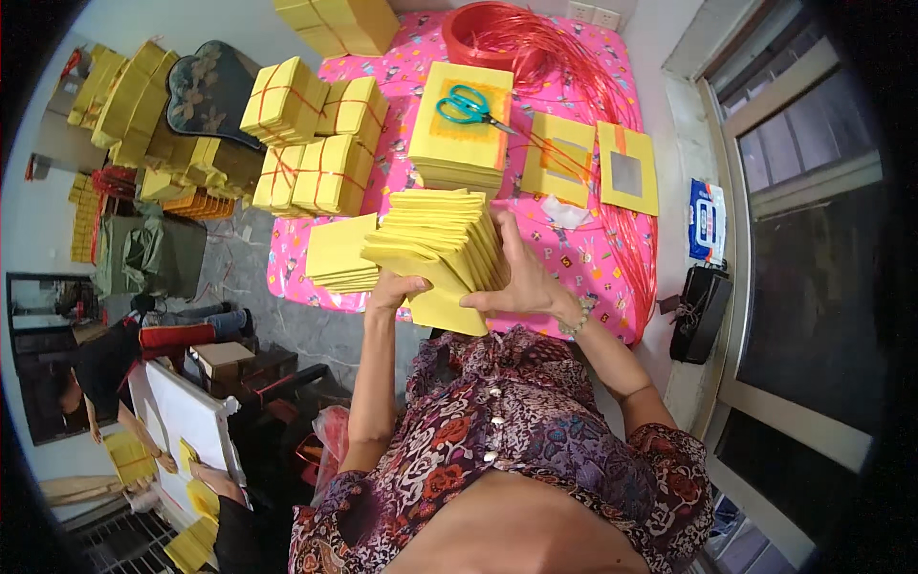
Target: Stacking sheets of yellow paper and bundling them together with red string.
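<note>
Between my two hands is a thick stack of folded yellow paper (435,234), its folded edges fanned toward the far side and one sheet hanging lower at the front. My left hand (394,289) grips its left lower side, thumb on top. On the right side my right hand (524,273) clasps it, thumb across the front and fingers behind. A flat pile of yellow paper (342,253) lies on the table just left of the held stack. Beyond it stands a taller yellow paper pile (459,143) with teal-handled scissors (469,107) on top.
The table has a pink patterned cover (406,38). Red-tied yellow bundles (335,177) stand at its left, red plastic strands (612,86) at the far right. Two yellow sheets (628,172) lie right. A wipes pack (706,222) is by the window. People work at a white table (172,411) lower left.
</note>
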The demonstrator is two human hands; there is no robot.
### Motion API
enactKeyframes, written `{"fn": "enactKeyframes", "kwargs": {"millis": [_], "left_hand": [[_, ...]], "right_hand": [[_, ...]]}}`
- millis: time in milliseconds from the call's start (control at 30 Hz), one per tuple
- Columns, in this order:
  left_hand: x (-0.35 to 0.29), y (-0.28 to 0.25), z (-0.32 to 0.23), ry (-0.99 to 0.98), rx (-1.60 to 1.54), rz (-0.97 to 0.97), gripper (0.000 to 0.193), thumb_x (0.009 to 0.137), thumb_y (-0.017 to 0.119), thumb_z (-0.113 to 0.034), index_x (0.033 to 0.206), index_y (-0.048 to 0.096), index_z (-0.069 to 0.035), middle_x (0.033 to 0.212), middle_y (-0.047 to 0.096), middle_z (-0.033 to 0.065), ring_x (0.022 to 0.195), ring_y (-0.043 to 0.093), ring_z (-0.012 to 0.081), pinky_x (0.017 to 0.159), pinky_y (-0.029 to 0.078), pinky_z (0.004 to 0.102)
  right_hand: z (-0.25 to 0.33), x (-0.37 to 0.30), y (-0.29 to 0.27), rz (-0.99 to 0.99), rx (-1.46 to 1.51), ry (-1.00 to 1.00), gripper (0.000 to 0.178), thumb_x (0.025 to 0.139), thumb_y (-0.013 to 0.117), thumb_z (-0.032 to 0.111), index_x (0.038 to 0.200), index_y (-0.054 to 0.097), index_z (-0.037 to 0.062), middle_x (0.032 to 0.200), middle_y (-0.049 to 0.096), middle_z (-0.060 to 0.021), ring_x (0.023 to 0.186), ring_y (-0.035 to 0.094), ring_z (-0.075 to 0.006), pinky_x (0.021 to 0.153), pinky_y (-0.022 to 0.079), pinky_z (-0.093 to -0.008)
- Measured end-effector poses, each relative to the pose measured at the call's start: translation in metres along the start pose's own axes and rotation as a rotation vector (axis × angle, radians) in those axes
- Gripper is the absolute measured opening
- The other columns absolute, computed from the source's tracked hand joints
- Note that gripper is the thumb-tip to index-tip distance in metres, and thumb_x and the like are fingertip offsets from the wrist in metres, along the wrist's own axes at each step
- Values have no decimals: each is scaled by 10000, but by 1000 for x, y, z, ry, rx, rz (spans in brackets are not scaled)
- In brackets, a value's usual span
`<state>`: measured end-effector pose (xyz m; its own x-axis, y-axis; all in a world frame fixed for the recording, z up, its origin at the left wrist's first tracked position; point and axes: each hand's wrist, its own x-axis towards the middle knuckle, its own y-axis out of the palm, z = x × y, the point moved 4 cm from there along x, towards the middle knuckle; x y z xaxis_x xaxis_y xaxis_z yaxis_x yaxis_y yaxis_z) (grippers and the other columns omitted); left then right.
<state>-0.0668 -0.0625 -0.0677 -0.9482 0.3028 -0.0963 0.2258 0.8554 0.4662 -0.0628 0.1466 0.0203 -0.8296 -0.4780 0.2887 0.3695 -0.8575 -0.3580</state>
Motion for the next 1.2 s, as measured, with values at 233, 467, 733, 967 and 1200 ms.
{"fn": "enactKeyframes", "kwargs": {"millis": [233, 467, 733, 967, 1200], "left_hand": [[-20, -6, 2, 23, 70, -20, 771, 586, 851, -151, 1248, 489, 8, 1173, 579, 95, 1079, 553, 220, 929, 453, 352], [-32, -10, 2, -91, 188, -88, 830, 562, 857, -3, 1277, 435, -28, 1149, 590, 86, 1039, 572, 200, 899, 493, 338], [-31, -1, -15, 96, 337, -155, 962, 501, 884, -16, 1296, 344, -63, 1102, 578, 67, 1012, 580, 193, 900, 501, 338], [-34, 0, -15, 45, 330, -208, 945, 509, 890, -37, 1274, 335, -70, 1130, 567, 67, 1034, 570, 190, 909, 497, 342], [-33, -1, -10, 57, 329, -202, 976, 510, 894, -54, 1297, 318, -77, 1137, 560, 64, 1038, 563, 188, 921, 489, 346]], "right_hand": [[3, 7, 5, 25, 266, 68, 920, 756, 705, 483, 1327, 223, -52, 1282, 379, -206, 1215, 391, -273, 1013, 330, -384], [3, 5, 8, 30, 390, 81, 1026, 776, 585, 628, 1385, 140, -67, 1372, 288, -214, 1331, 242, -296, 1095, 209, -392], [10, -8, 3, -228, 412, 25, 886, 785, 615, 558, 1357, 259, -19, 1328, 337, -194, 1295, 315, -294, 1074, 268, -392], [15, -24, -8, -474, 157, -78, 167, 846, 634, 102, 964, 552, 15, 936, 518, -69, 850, 506, -143, 758, 426, -272], [25, -20, -15, -500, 96, -100, 93, 835, 635, 77, 897, 607, 14, 865, 555, -75, 832, 538, -174, 745, 433, -276]]}}
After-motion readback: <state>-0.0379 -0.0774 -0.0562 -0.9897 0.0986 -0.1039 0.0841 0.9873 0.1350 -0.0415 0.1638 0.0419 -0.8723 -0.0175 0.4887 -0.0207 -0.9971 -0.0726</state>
